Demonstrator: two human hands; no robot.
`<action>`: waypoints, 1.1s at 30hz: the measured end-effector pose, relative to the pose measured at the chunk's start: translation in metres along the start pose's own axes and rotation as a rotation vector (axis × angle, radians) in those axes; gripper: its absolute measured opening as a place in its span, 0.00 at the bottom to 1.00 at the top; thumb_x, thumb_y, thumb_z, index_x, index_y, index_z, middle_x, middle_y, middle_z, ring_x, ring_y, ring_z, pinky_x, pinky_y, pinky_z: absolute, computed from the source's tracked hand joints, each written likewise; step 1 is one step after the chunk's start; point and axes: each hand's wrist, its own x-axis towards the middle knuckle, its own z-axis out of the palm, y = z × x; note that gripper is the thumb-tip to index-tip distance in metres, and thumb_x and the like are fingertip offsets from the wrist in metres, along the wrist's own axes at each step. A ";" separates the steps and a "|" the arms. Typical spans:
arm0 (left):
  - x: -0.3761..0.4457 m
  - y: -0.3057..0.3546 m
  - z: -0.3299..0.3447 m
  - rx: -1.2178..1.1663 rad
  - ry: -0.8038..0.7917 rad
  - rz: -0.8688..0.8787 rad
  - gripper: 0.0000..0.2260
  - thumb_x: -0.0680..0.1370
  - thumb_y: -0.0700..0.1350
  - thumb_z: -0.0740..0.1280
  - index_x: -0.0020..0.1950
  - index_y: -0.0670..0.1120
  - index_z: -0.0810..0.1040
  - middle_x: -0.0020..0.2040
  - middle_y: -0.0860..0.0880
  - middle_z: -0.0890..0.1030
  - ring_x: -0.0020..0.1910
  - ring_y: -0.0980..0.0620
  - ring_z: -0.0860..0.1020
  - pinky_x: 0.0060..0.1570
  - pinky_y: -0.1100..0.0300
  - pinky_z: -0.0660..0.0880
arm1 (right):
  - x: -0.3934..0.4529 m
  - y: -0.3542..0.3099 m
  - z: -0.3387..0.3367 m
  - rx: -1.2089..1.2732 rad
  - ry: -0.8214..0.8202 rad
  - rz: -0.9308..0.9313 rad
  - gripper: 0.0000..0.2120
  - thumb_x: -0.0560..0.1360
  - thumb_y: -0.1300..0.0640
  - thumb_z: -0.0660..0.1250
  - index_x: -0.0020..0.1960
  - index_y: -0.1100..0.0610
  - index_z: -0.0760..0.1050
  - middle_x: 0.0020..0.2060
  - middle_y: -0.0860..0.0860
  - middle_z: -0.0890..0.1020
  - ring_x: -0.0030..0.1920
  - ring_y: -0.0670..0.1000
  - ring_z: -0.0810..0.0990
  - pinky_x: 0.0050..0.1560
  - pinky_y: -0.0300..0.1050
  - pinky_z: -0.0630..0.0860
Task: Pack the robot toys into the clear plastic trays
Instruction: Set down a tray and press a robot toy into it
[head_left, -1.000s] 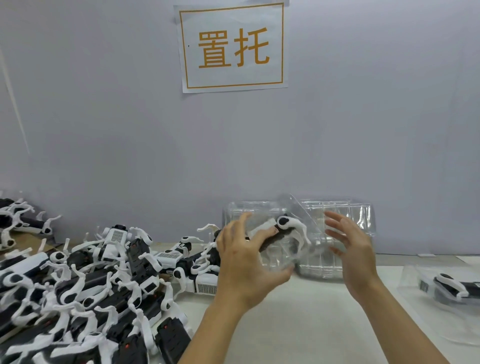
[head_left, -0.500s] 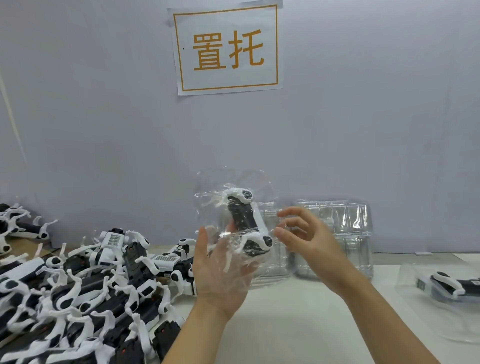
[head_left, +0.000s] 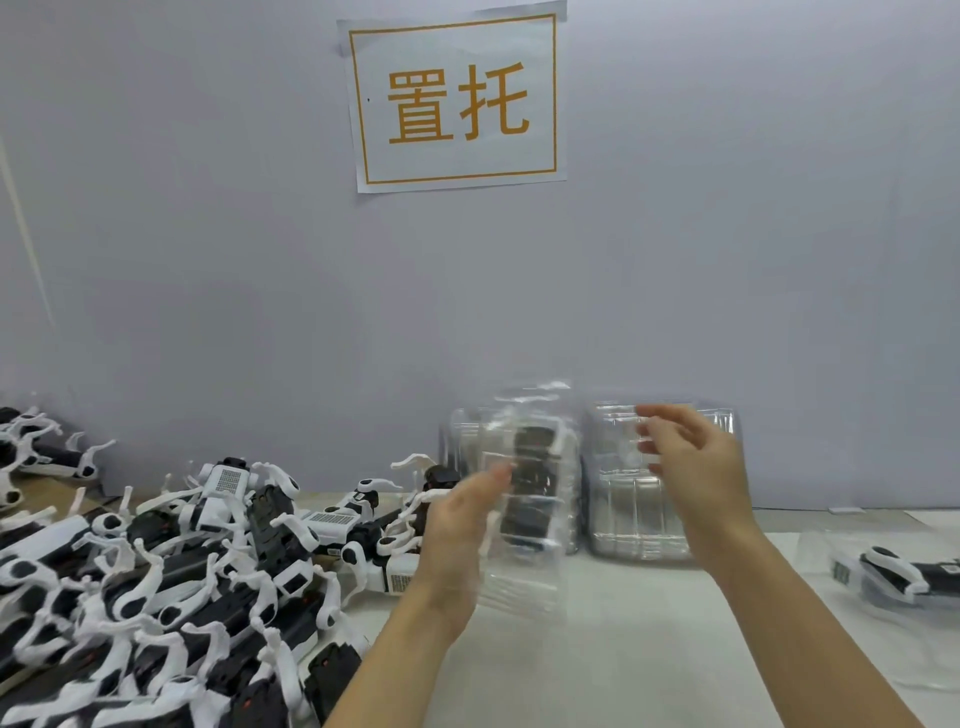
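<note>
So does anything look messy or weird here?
Yes, the robot toys on the left lie jumbled in a heap, legs tangled, not lined up. The tray in the left hand is blurred.

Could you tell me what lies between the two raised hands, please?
In the head view, a clear tray with a toy robot inside lies between them; the left hand holds it, and the right hand hovers apart.
</note>
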 end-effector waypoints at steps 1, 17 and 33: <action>0.000 -0.003 0.001 0.128 -0.006 0.031 0.26 0.67 0.63 0.73 0.56 0.47 0.85 0.56 0.45 0.85 0.57 0.47 0.82 0.61 0.47 0.76 | 0.002 0.000 -0.004 0.024 0.046 0.022 0.11 0.79 0.61 0.63 0.46 0.49 0.82 0.48 0.51 0.84 0.45 0.48 0.80 0.49 0.46 0.76; 0.005 -0.037 0.005 0.927 0.107 0.122 0.08 0.80 0.57 0.62 0.52 0.59 0.81 0.52 0.65 0.76 0.61 0.61 0.70 0.69 0.50 0.64 | -0.015 0.056 0.002 -0.981 -0.789 0.098 0.20 0.80 0.49 0.64 0.71 0.39 0.68 0.73 0.44 0.68 0.76 0.52 0.57 0.74 0.57 0.62; 0.009 -0.060 -0.002 0.390 0.254 -0.258 0.07 0.83 0.43 0.60 0.54 0.47 0.78 0.51 0.53 0.79 0.52 0.57 0.76 0.47 0.64 0.70 | -0.040 0.043 0.036 -0.840 -0.809 -0.093 0.11 0.76 0.51 0.71 0.58 0.44 0.80 0.48 0.39 0.77 0.46 0.40 0.75 0.51 0.40 0.74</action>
